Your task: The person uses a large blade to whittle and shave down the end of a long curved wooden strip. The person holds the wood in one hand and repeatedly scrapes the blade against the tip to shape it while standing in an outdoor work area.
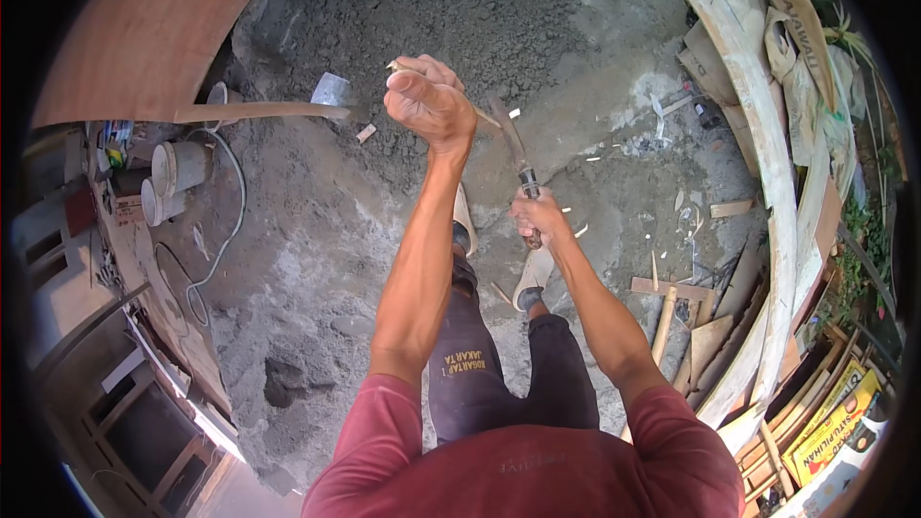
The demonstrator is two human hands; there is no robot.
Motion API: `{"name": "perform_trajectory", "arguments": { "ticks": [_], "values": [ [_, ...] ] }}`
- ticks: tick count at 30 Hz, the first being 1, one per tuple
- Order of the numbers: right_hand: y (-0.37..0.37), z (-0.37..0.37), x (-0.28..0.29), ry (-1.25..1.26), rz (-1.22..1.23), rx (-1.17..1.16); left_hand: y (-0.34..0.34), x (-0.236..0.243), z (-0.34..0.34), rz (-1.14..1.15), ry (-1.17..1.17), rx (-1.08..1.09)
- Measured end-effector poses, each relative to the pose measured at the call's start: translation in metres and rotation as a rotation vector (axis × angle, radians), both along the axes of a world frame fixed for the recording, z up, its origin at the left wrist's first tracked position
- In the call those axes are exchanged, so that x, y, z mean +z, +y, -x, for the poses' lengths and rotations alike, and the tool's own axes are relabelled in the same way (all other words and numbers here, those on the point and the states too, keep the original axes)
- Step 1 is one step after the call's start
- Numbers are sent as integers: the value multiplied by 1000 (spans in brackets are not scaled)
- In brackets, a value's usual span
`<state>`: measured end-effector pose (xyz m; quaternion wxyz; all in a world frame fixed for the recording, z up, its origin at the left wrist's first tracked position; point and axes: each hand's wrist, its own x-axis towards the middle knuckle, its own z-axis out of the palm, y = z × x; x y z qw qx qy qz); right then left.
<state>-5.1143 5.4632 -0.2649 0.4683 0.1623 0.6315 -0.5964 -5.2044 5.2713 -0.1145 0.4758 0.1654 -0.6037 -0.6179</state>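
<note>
Left hand [432, 104]: closed round the stick [485, 118].
Right hand [539, 215]: gripping the knife [515, 147] by its handle.
Stick: slants from the left fist toward the knife; contact unclear.
Risk: a glancing stroke could slip toward the right shoe [534, 271].

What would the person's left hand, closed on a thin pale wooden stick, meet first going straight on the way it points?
Probably the rough, clumpy dark-grey material ahead of the left hand; nothing shows between them, though depth is unclear and the hand might pass above it.
</note>
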Motion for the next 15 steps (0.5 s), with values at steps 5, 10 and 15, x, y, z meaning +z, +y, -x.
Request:
{"name": "perform_trajectory", "arguments": {
  "ticks": [5, 10, 15],
  "values": [
    [-32, 47, 111, 469, 115, -42, -11, -8, 0, 45, 5, 51],
    [-26, 23, 24, 878, -75, -64, -4, 1, 18, 49, -10, 102],
    [-9, 10, -3, 73, 27, 99, -20, -6, 7, 8, -30, 84]
  ]
}}
